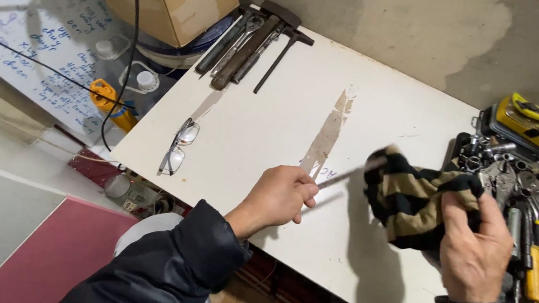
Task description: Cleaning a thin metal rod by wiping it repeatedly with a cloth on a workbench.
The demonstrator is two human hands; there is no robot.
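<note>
head view:
left hand: your left hand (282,196) is curled shut, fingers pressed together around the near end of a thin metal rod (349,174).
rod axis: long axis runs from your left fist up and to the right, slightly rising in frame; far end points into the cloth, and the tip is hidden there and blurred.
rod place: held just above the white tabletop (271,120), between your two hands, right of the brown scrape mark (328,136).
right hand: your right hand (472,245) grips a black-and-tan striped cloth (413,201), fingers bunched into the fabric; cloth wraps the rod's far end.
right of cloth: pile of sockets and pliers (505,169), yellow-handled tools (533,274), a yellow case (530,124).
far edge: row of long dark hand tools (251,44), lying parallel, well apart from your hands.
left of table: eyeglasses (179,146), folded open, near the edge.
behind: cardboard box (172,2).
</note>
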